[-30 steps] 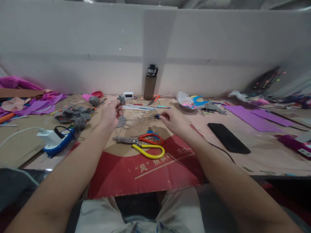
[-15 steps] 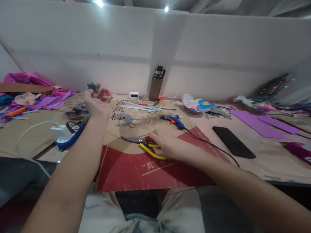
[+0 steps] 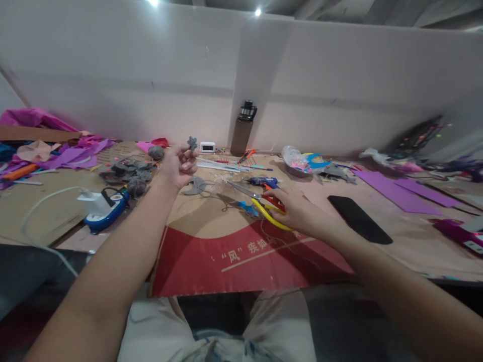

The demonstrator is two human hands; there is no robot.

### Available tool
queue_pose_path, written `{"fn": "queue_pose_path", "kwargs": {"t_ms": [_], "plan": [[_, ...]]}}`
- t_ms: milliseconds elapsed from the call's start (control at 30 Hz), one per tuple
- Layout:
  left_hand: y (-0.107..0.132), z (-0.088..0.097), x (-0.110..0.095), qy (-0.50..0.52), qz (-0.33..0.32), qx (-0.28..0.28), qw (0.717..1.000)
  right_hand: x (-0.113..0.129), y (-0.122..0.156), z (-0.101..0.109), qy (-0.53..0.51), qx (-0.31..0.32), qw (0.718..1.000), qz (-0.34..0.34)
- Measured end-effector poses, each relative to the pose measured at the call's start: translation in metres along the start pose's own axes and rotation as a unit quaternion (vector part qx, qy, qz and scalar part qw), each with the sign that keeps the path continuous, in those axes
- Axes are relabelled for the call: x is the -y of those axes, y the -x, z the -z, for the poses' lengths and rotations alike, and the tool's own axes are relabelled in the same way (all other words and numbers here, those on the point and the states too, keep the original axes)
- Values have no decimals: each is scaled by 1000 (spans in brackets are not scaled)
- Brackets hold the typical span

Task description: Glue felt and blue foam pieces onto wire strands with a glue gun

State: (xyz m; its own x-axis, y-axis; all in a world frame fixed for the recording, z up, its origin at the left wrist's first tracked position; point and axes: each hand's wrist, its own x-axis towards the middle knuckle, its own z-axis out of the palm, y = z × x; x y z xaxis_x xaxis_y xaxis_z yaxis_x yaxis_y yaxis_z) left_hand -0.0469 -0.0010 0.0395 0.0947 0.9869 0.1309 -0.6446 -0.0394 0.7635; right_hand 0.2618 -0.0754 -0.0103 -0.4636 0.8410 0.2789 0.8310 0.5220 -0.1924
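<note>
Between the fingertips of my left hand is a small grey flower-shaped piece, raised above the back of the work area. My right hand grips a pair of scissors by yellow and red handles, with the blades pointing left over the cardboard. A blue piece lies under the scissors, with thin thread near it. Behind the blades rests a blue glue gun. A grey crescent-shaped piece lies below my left hand.
Grey scraps and yarn lie left, near a blue power strip. A dark bottle and small white clock stand at the back. A black phone and purple sheets lie right. White sticks lie at the centre back.
My left hand has moved right with the grey piece. My right hand has lifted the scissors and shifted right, uncovering the blue piece and more of the printed red cardboard.
</note>
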Motion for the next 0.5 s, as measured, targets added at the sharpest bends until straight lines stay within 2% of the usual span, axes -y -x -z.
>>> {"fn": "queue_pose_path", "kwargs": {"t_ms": [100,167,267,367,500], "plan": [[4,-2,0,-14,28,71,997,-2,3,-2,-31,26,998,-38],[5,-3,2,-30,34,89,995,1,4,-4,-59,21,997,-50],[3,-3,7,-51,30,80,995,8,4,-9,-109,11,993,-36],[-2,0,9,-61,19,46,997,21,4,-17,-130,18,991,27],[-6,4,9,-94,15,9,995,44,1,-27,-109,70,987,98]]}}
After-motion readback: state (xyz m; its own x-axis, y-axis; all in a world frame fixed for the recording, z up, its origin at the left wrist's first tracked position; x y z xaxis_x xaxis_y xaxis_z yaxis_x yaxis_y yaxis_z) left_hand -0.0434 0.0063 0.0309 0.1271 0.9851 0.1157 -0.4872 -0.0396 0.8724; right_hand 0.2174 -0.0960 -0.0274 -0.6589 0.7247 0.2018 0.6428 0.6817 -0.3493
